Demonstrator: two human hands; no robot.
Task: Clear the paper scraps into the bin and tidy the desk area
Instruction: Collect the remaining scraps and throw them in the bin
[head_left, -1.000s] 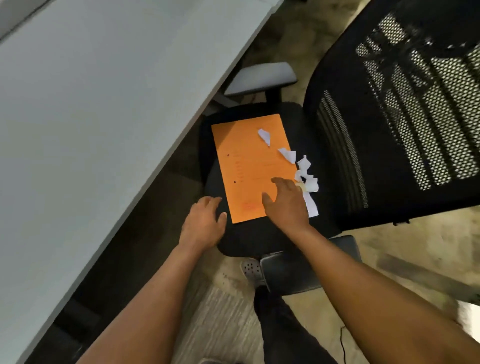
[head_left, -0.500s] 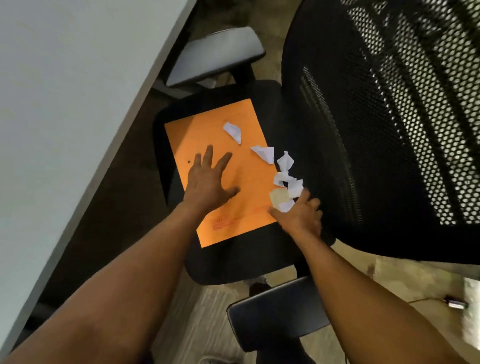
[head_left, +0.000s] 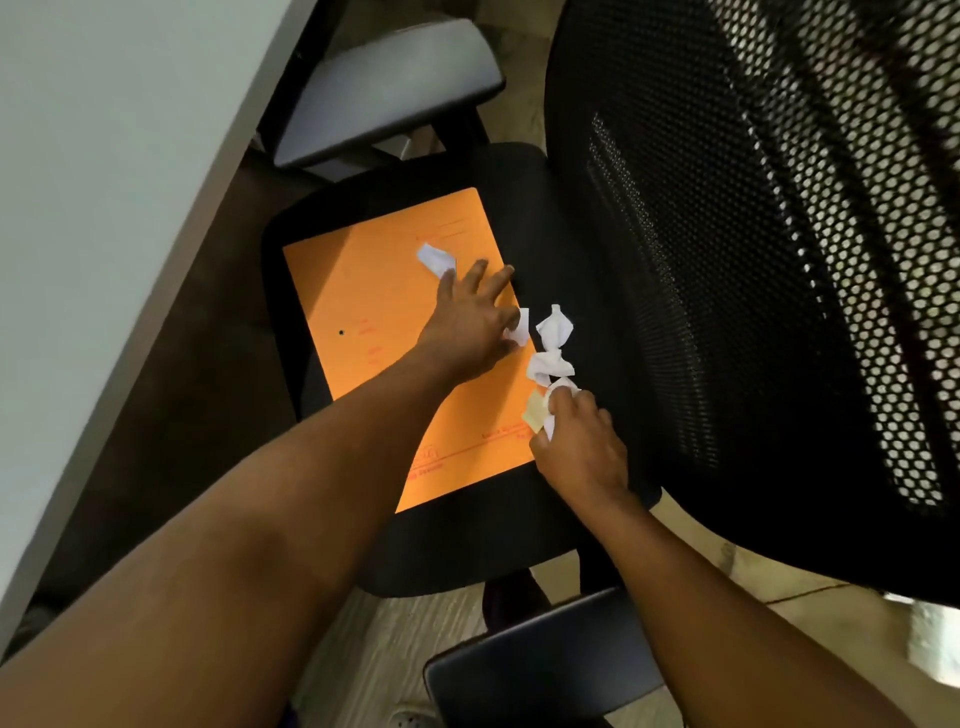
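Head view: the left hand (head_left: 470, 325) lies spread on the orange envelope (head_left: 374, 312) on the chair seat (head_left: 467, 545), fingers loose, touching two scraps. The right hand (head_left: 579, 449) pinches a pale scrap (head_left: 535, 415) at the envelope's edge. I count about five white scraps (head_left: 555, 327) and one envelope; no bin shows. Risk: sweeping could push light scraps off the seat onto the floor.

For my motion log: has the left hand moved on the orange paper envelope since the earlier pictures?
Yes. The left hand went from the orange paper envelope's middle toward its chair-back edge.
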